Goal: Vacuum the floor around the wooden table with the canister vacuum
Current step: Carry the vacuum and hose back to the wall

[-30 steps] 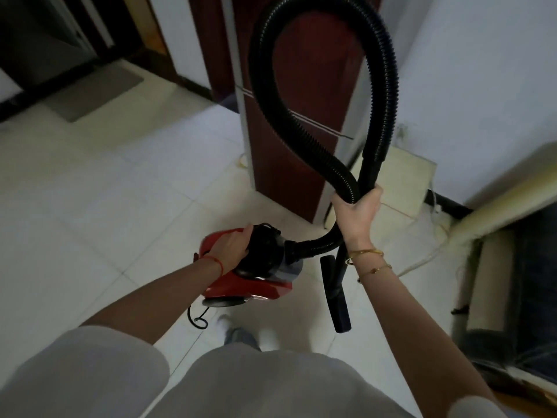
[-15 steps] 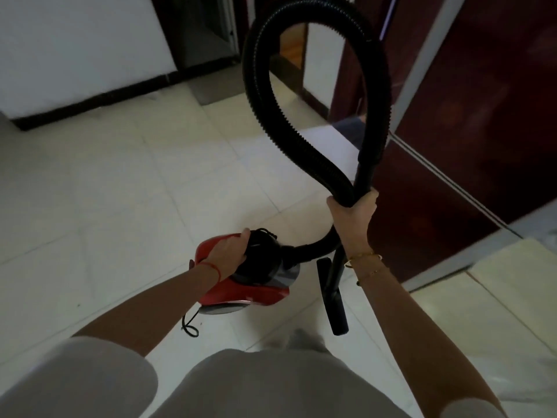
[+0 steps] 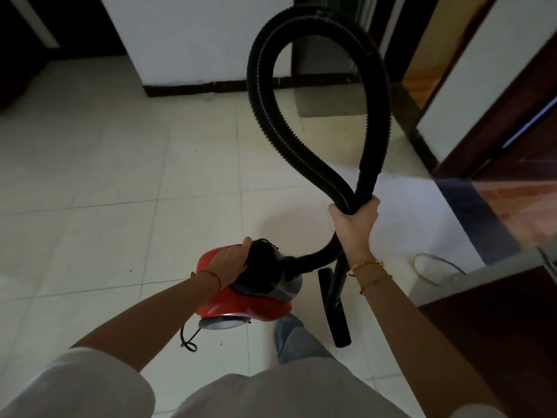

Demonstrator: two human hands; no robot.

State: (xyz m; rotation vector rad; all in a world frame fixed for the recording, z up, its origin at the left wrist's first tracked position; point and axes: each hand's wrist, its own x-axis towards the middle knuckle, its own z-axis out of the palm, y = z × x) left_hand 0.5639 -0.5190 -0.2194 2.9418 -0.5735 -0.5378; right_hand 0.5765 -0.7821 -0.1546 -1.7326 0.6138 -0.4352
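Observation:
A red and black canister vacuum (image 3: 241,303) hangs above the pale tiled floor (image 3: 105,191), carried by its top. My left hand (image 3: 230,262) grips the black handle on top of it. Its ribbed black hose (image 3: 271,122) loops high in front of me and comes back down. My right hand (image 3: 355,224) is closed around the hose and the wand together. The black floor nozzle (image 3: 336,312) dangles below that hand. A short black cord (image 3: 188,342) trails under the canister. No wooden table is clearly in view.
A white wall with a dark skirting (image 3: 211,86) stands ahead. A grey mat (image 3: 328,101) lies in a doorway beyond the hose. Dark red-brown doors and panels (image 3: 497,327) crowd the right side. A yellowish cable (image 3: 434,263) lies on the floor near them.
My view has swung left, from the dark red cabinet and wall corner toward open floor and the doorway. Both hands keep the same hold on the vacuum and hose.

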